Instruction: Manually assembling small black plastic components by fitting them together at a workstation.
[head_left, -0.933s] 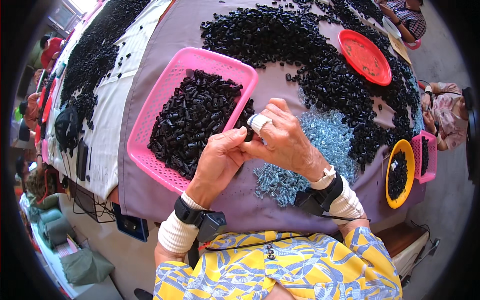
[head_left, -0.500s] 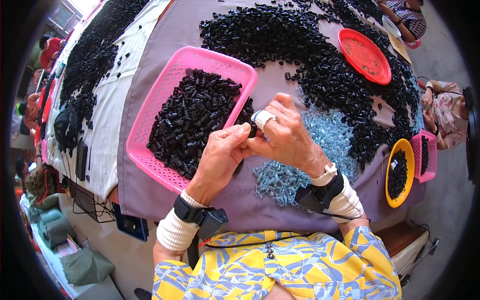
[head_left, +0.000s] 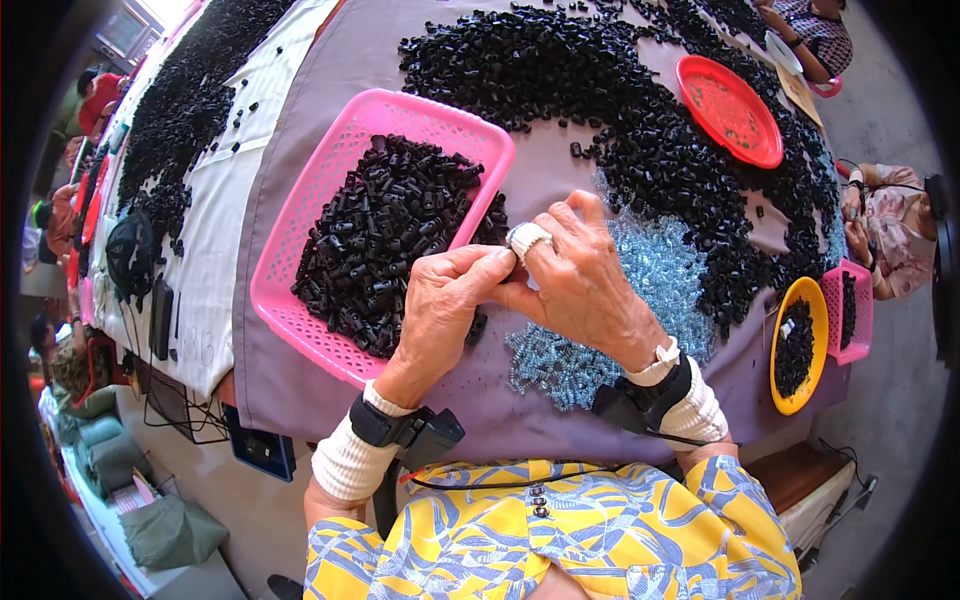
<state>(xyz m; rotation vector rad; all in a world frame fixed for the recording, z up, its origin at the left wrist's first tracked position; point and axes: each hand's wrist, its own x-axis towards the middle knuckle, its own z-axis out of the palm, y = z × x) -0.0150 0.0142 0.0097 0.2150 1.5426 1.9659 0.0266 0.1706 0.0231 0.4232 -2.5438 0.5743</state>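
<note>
My left hand (head_left: 440,305) and my right hand (head_left: 585,285) meet above the table, thumbs and fingertips pinched together. Between the tips a small black cord-lock part (head_left: 515,260) is almost hidden by the fingers. White tape wraps a finger of the right hand. Left of the hands stands a pink perforated basket (head_left: 300,205), heaped with black cord-lock parts (head_left: 380,240); a few more lie just outside its right wall. Beneath and beyond the right hand spreads a pile of small bluish metal springs (head_left: 665,280).
A large heap of black parts (head_left: 530,70) covers the far table, with a red tray (head_left: 730,110) on it. At right are a yellow bowl (head_left: 819,325), a small pink basket (head_left: 864,310) and another person's hands (head_left: 857,235). White cloth (head_left: 222,150) lies at left.
The black part showing between my fingertips has become nearly hidden as the fingers closed in. Both hands have shifted only slightly; the basket and piles stay put.
</note>
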